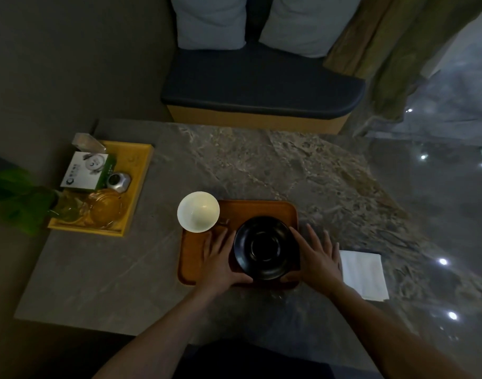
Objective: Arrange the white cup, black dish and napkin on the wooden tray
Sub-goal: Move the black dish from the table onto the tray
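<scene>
Both hands cup the round black dish (266, 247) on the rectangular wooden tray (196, 253), right half: left hand (220, 258) flat on the tray, fingers spread, thumb at the dish's near rim; right hand (318, 255) same at the dish's right edge, overhanging the tray. Folded white napkin (364, 274) lies right of the tray on the marble table (261, 165). White ceramic cup (198, 211) sits at the tray's far-left corner, overlapping the edge.

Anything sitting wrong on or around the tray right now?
Yes. The white cup overhangs the wooden tray's far-left corner, partly off it. The napkin lies on the table right of the tray. The black dish sits on the tray between both hands, level.
</scene>
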